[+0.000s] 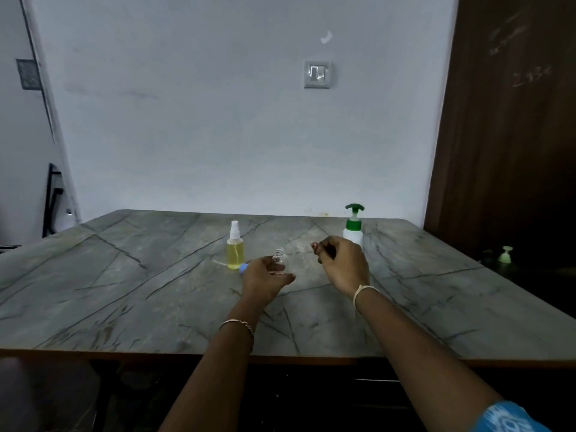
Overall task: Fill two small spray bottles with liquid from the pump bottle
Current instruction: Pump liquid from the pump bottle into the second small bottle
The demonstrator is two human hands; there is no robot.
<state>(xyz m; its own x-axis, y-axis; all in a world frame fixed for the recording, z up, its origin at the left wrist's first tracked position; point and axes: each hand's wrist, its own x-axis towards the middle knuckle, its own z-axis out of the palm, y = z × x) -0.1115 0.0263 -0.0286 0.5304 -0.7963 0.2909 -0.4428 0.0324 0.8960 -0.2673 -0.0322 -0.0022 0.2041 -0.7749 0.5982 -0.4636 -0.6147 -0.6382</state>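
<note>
Holding the empty spray bottle (280, 260) steady matters most now: the left hand (265, 280) cups the small clear bottle near its base, threaded neck open and upright, just above the grey veined stone-look surface (124, 291). The right hand (341, 263) hangs beside it, fingers curled loosely; whether it pinches something small I cannot tell. I judge the next move is bringing the neck under the pump spout, so a firm, level grip will prevent spills through that narrow mouth. Left of the hands lies a blue-tipped sprayer top (240, 267) with its thin white tube, touching the surface. Behind it stands the filled spray bottle (235, 249), yellow liquid, white cap. Farther right stands the white pump bottle (353, 227) with its green pump.
</note>
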